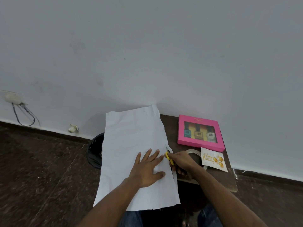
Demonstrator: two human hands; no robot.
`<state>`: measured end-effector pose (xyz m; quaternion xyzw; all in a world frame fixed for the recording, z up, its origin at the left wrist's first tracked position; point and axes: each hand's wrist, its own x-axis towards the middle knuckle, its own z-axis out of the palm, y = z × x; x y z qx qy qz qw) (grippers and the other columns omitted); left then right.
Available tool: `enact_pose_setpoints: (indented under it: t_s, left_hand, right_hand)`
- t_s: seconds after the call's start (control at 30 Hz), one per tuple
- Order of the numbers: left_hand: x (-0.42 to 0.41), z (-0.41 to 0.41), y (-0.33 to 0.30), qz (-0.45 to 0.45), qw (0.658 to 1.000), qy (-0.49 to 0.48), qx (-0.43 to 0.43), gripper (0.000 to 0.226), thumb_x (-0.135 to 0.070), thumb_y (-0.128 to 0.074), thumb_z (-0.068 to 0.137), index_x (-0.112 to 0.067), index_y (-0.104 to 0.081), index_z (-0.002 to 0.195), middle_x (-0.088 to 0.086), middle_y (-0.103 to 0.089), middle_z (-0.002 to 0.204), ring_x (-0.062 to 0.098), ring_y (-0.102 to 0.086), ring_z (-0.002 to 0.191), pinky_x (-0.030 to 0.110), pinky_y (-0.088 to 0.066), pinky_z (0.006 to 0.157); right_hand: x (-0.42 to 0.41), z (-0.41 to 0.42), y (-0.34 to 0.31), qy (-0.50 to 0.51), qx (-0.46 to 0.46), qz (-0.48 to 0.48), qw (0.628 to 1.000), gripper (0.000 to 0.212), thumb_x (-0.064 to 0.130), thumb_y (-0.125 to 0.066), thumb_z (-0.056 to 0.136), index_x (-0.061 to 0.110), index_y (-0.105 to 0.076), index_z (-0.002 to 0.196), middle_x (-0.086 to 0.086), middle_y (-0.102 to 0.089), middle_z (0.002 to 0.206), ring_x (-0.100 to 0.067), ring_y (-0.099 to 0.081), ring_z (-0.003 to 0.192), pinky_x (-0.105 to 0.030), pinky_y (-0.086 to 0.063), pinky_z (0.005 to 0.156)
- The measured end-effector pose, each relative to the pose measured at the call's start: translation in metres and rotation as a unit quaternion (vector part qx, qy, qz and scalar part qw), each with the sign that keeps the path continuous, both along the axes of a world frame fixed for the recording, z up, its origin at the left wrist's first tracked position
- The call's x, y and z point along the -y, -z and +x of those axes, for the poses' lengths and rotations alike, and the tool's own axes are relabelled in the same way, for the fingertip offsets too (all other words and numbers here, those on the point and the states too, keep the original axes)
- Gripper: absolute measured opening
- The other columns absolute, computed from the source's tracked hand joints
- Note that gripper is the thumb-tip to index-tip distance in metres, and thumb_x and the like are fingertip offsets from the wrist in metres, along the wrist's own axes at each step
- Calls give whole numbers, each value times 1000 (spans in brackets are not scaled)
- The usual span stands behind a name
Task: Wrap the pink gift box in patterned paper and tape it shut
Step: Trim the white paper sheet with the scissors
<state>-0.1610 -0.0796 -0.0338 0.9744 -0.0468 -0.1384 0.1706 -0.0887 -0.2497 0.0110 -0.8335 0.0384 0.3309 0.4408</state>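
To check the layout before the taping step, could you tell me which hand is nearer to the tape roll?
Right. The right hand, gripping the yellow scissors, lies directly beside the tape roll, overlapping it in view. The left hand rests flat on the paper, farther left.

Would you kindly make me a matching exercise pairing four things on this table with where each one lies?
Things:
1. box
2. card
3. tape
4. scissors

Places:
A. in the right hand, at the paper's right edge
B. far right of the table, by the wall
C. partly behind the right hand
D. just in front of the box

Pairs: 1-B, 2-D, 3-C, 4-A
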Motion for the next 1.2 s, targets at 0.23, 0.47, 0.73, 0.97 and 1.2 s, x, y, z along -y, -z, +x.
enact_pose_setpoints:
  t_s: [0.23,0.47,0.73,0.97,1.2]
  left_hand:
    - [1,-4,0,-1,1000,0,2,69,-66,-33,95,-40,-9,155,-16,9,162,12,18,149,49,14,119]
    - [2,-3,-5,-13,1000,-13,2,68,-65,-40,94,-41,-18,154,-15,0,163,12,10,151,49,9,121]
    - [0,28,-23,32,995,-42,89,54,-54,-42,97,-35,-37,148,-8,-35,155,16,-29,143,40,-13,121]
    - [-2,30,-1,99,995,-3,-3,68,-66,-14,96,-38,9,154,-6,22,161,23,24,148,52,16,115]
    - [-3,21,0,86,996,1,-6,68,-65,-16,97,-39,7,155,-6,21,162,22,24,148,53,13,118]
  right_hand:
    - [-3,1,-2,-4,3,-2,1000,45,41,-62,94,4,-62,70,-6,-59,54,-12,-40,36,-18,-32,38]
    - [0,1,-2,-9,-1,0,1000,44,40,-62,95,5,-60,69,-5,-58,51,-12,-39,36,-19,-32,39]
    - [-2,2,-6,-15,-2,-4,1000,46,42,-61,95,6,-59,67,-5,-58,52,-12,-39,35,-18,-32,39]
    - [0,1,-8,-22,-11,-16,1000,45,42,-60,96,6,-60,69,-4,-59,53,-10,-41,34,-17,-33,37]
    - [-3,0,-9,-13,-14,-17,1000,48,44,-57,97,5,-61,69,-6,-61,57,-10,-42,34,-18,-34,38]
